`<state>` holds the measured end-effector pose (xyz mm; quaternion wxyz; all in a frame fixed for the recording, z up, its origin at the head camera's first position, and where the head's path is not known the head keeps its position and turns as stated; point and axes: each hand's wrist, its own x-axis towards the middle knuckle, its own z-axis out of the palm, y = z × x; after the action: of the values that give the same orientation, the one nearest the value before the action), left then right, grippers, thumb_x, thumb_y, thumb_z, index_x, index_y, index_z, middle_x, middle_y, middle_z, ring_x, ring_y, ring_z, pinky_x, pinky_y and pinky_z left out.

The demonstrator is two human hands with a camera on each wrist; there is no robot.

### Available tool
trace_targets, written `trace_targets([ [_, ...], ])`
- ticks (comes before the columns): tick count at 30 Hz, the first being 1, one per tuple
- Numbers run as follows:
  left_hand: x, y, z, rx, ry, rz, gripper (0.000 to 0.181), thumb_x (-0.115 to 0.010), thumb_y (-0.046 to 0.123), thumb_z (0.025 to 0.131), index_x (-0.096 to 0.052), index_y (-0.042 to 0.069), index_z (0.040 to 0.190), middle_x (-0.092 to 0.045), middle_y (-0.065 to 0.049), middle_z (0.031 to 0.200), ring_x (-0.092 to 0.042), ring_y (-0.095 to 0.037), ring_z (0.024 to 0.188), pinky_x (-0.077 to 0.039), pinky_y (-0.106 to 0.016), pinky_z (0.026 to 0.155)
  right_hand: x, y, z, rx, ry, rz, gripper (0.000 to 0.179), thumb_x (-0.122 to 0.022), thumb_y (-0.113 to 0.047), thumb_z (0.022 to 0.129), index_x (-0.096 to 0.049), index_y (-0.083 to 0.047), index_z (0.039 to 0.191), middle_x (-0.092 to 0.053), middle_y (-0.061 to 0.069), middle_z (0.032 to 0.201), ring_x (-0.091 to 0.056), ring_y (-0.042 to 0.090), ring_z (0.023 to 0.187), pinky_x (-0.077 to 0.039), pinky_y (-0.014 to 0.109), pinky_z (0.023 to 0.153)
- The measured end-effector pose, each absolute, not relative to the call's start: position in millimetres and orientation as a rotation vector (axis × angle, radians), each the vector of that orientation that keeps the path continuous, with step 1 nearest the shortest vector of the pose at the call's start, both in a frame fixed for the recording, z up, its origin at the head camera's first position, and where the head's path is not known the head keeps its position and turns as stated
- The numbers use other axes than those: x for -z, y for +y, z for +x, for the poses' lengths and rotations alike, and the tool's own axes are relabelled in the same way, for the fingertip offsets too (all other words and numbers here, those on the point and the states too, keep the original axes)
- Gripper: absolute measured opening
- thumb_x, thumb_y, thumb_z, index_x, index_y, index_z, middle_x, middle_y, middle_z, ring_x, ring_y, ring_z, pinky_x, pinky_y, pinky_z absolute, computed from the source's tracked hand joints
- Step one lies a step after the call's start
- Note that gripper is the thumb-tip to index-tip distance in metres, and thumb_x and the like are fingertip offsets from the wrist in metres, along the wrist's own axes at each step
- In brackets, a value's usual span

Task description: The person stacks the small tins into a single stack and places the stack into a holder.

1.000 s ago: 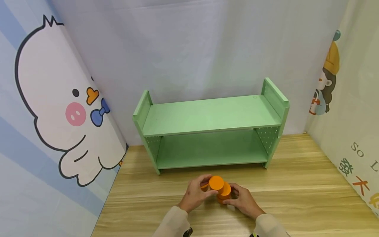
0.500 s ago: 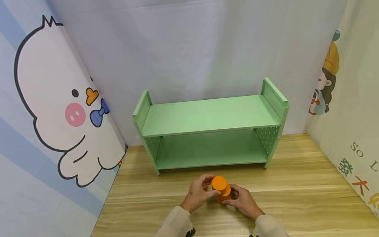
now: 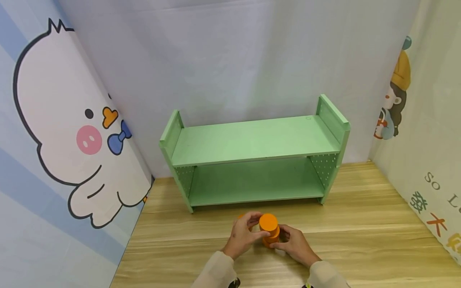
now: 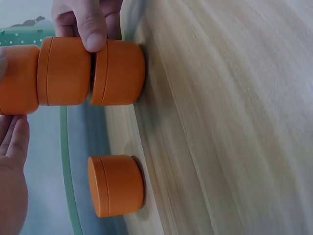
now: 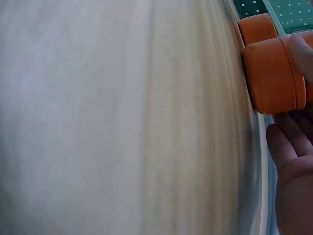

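Three orange lidded round jars stand in a column on the table. My left hand grips the top jar, thumb on the near side and fingers behind. The middle jar sits under it; a narrow dark gap shows between it and the bottom jar. My right hand holds the lower part of the column from the right, its thumb at the joint of the two lower jars. Another orange jar stands alone on the table, mostly hidden behind my left hand in the head view.
A green two-tier shelf with perforated side panels stands behind the jars. The wood-grain table runs to a pale cloth backdrop at the rear. Printed cartoon curtains flank both sides.
My left hand has moved slightly right with the top jar, which now sits more squarely over the lower jars. The lone jar shows at the left hand's far side. The right hand barely moves.
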<state>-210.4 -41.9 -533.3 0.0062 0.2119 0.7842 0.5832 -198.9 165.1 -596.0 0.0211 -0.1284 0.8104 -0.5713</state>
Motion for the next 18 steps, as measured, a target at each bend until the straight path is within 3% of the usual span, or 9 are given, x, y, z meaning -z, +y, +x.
trace_targets([
  [13, 533.7, -36.8, -209.3, -1.851, 2.411, 0.661, 0.052, -0.082, 0.006, 0.081, -0.059, -0.003, 0.126, -0.064, -0.014, 0.126, -0.062, -0.029, 0.118, -0.052, -0.033, 0.1, 595.5, 164.7, -197.4, 1.77, 2.519, -0.382, 0.056, -0.088, -0.017, 0.077, -0.064, 0.005, 0.123, -0.067, 0.023, 0.12, -0.068, 0.035, 0.105, -0.059, 0.041, 0.089],
  [18, 534.0, -35.8, -209.9, -1.85, 2.412, 0.646, 0.053, -0.082, 0.003, 0.08, -0.058, -0.003, 0.127, -0.063, -0.015, 0.127, -0.062, -0.031, 0.118, -0.052, -0.037, 0.1, 594.6, 164.8, -197.6, 1.737, 2.544, -0.385, 0.056, -0.088, -0.018, 0.078, -0.064, 0.005, 0.122, -0.067, 0.023, 0.12, -0.068, 0.036, 0.105, -0.059, 0.04, 0.088],
])
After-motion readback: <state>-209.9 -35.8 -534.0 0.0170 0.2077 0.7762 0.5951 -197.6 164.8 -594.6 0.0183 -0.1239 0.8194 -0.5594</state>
